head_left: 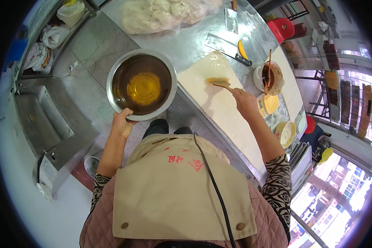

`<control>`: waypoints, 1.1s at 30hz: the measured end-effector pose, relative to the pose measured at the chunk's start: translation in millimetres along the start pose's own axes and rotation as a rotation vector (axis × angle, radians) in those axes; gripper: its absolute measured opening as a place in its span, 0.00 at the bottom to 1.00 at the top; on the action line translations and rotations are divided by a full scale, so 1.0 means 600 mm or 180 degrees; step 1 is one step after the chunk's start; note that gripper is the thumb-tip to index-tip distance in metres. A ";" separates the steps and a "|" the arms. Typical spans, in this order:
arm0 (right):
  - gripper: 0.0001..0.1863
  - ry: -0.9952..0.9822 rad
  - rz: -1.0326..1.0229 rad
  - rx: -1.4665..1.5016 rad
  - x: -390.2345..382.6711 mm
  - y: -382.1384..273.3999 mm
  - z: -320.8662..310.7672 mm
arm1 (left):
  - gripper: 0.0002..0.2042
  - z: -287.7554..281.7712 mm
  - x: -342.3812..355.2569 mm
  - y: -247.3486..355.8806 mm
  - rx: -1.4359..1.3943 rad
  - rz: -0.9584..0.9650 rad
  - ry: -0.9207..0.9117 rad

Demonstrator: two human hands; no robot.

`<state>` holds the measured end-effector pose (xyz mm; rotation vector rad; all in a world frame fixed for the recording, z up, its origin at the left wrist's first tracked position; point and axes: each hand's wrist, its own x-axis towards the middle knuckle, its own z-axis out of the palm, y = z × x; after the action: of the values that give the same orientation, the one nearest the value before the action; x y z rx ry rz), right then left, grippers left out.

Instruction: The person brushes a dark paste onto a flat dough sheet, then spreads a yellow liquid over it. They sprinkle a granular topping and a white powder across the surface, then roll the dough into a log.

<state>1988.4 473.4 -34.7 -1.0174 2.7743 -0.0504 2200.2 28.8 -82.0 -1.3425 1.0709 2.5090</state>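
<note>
A shiny silver metal worktable (175, 43) runs slantwise across a room with a grey tiled floor (95, 45), its near edge passing just right of the person's legs. A broad, flat sheet of pale dough (229, 118) lies along that edge, leaving a bare stretch of metal between its far end and a large, lumpy mound of cream dough (165, 16) under clear plastic. The right side is tighter: a black-handled knife (243, 60), a white round pot (257, 78) of dark red paste and a yellow bowl (292, 132) of white powder stand near the sheet.

The right hand (246, 103) grips the wooden handle of a flat brush with tan bristles (217, 80), over the sheet's far half. The left hand (124, 122) clasps the rim of a wide, round stainless-steel bowl (141, 52) of clear amber liquid (143, 89), thumb on top, holding it above the floor, left of the table's edge.

The left fingers are partly hidden beneath the bowl. Whether the bristles touch the dough is hard to tell. The upper border cuts off the mound, and glare washes out the window (335, 198) at lower right.
</note>
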 end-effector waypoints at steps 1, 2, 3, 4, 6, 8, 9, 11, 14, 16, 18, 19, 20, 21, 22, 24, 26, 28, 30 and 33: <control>0.20 -0.0044 -0.0017 0.0103 -0.001 -0.009 -0.007 | 0.25 -0.008 -0.001 -0.001 -0.0009 0.0002 -0.0016; 0.19 -0.0050 0.0438 0.0673 0.006 -0.017 -0.008 | 0.25 -0.015 0.001 -0.002 0.0003 0.0002 0.0012; 0.18 -0.0061 0.0898 0.1239 0.021 -0.023 -0.003 | 0.25 -0.019 0.003 -0.005 0.0062 -0.0057 0.0092; 0.17 0.0119 0.1171 0.1866 0.036 -0.029 0.007 | 0.23 -0.021 0.009 -0.005 -0.0002 0.0036 0.0067; 0.15 0.0203 0.2164 0.3283 0.068 -0.042 0.050 | 0.18 -0.021 0.016 -0.007 -0.0041 0.0164 0.0051; 0.14 0.0091 0.2823 0.4483 0.069 -0.043 0.093 | 0.17 -0.020 0.017 -0.004 -0.0034 0.0141 0.0164; 0.15 -0.0038 0.3090 0.4467 0.051 -0.036 0.106 | 0.17 -0.020 0.015 -0.003 -0.0043 0.0164 0.0231; 0.16 -0.0126 0.3607 0.4127 -0.018 -0.018 0.110 | 0.19 -0.024 0.009 0.005 -0.0065 0.0160 0.0253; 0.16 -0.0196 0.3819 0.3580 -0.134 0.012 0.061 | 0.20 -0.028 0.005 0.017 -0.0074 0.0093 0.0103; 0.16 -0.0035 0.3619 0.3301 -0.161 0.015 0.028 | 0.19 -0.026 0.008 0.019 0.0014 0.0046 0.0049; 0.16 0.0135 0.3143 0.3666 -0.124 0.001 0.022 | 0.19 -0.019 0.013 0.020 -0.0047 0.0106 0.0048; 0.16 0.0354 0.3111 0.3837 -0.085 -0.017 0.038 | 0.18 -0.014 0.016 0.019 -0.0076 0.0108 -0.0067; 0.16 0.0489 0.2983 0.4138 -0.042 -0.033 0.058 | 0.19 -0.010 0.017 0.020 -0.0010 0.0096 0.0069; 0.16 0.0688 0.2891 0.4279 0.001 -0.048 0.083 | 0.19 -0.007 0.019 0.026 0.0031 0.0065 0.0056; 0.16 0.0807 0.2824 0.4397 0.043 -0.055 0.107 | 0.19 -0.004 0.018 0.024 0.0097 -0.0004 0.0323; 0.16 0.0941 0.3319 0.4302 0.064 -0.047 0.141 | 0.23 0.005 0.022 0.027 0.0186 0.0033 -0.0016; 0.16 0.0983 0.3617 0.4063 0.020 -0.015 0.153 | 0.25 0.010 0.027 0.026 0.0250 0.0045 -0.0050; 0.16 0.0813 0.4137 0.3294 -0.089 0.017 0.145 | 0.26 0.011 0.034 0.019 0.0130 -0.0005 -0.0353; 0.16 0.0641 0.4452 0.3039 -0.185 0.024 0.133 | 0.24 0.008 0.040 0.018 0.0216 -0.0013 -0.0135; 0.17 0.0827 0.3895 0.2776 -0.208 0.023 0.111 | 0.22 0.007 0.042 0.023 0.0407 -0.0044 0.0063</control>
<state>2085.5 566.5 -81.5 0.9119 2.5692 -1.0933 2176.7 15.2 -92.0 -1.3377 1.1993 2.3773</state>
